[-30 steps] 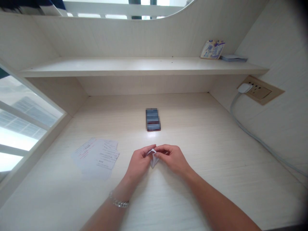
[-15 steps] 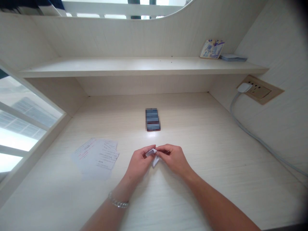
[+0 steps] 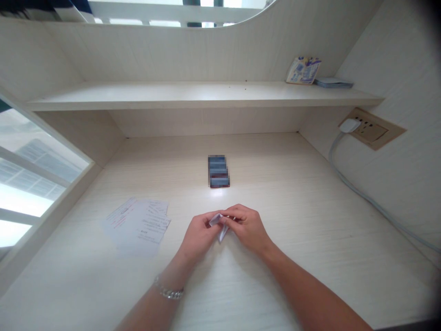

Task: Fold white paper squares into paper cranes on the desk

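A small folded piece of white paper (image 3: pixel 222 233) is held between my two hands, just above the desk. My left hand (image 3: pixel 200 231) is closed on its left side, thumb in front and fingers behind. From the other side my right hand (image 3: pixel 246 225) pinches the upper edge of the paper between thumb and fingers. The fingertips of both hands nearly meet and cover part of the folds. A pointed end of the paper sticks out below the fingers.
Beyond my hands a phone-like dark rectangle (image 3: pixel 218 171), pixelated, lies on the desk (image 3: pixel 310 220). Loose papers with handwriting (image 3: pixel 139 225) are spread at the left. A cable (image 3: pixel 370 200) runs along the right wall from a socket (image 3: pixel 374 129). A shelf (image 3: pixel 193 94) spans the back.
My right hand's fingers have shifted slightly left and over the paper's top, covering more of it. The left hand keeps its grip almost unmoved.
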A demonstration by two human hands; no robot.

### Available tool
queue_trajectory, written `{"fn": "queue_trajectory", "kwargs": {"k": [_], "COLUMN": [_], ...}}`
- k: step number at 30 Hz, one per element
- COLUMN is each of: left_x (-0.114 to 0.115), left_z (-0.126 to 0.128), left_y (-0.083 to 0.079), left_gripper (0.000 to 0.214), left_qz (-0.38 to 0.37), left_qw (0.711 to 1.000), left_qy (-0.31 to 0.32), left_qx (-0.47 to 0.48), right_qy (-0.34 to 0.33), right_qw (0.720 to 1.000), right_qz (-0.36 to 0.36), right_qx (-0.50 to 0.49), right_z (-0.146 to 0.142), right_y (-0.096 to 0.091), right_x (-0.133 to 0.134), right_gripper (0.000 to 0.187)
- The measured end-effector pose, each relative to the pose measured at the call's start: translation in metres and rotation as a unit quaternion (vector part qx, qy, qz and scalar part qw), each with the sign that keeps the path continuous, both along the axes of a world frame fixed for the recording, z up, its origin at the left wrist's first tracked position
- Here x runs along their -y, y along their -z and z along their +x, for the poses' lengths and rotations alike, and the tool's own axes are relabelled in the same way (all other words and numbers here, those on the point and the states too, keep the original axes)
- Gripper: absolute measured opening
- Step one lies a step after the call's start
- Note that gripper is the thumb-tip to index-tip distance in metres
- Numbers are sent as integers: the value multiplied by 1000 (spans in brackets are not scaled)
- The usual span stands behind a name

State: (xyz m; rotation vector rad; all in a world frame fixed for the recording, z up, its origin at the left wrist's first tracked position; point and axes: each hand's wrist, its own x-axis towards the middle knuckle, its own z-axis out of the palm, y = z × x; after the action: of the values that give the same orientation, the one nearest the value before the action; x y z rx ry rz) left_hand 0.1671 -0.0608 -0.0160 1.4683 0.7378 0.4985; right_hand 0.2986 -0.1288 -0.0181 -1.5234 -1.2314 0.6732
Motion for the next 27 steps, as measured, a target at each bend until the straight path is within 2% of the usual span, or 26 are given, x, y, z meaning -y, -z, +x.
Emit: {"fn": "queue_trajectory", "kwargs": {"k": [10,27], "left_x": [1,3], "left_z": [0,-1], "left_y": [-6,-6], "left_gripper": [27,22], "left_qz": [1,-8], "left_qw": [1000,998], "left_qy": [18,43], "left_qx": [-20,-38], "right_qy": [-2,1], "right_qw": [1000,999], "right_qz": [-6,7], "right_qx": [-29,-46], "right_z": [0,2], "right_y": [-4,-9], "right_x": [0,1], "right_gripper": [14,8]}}
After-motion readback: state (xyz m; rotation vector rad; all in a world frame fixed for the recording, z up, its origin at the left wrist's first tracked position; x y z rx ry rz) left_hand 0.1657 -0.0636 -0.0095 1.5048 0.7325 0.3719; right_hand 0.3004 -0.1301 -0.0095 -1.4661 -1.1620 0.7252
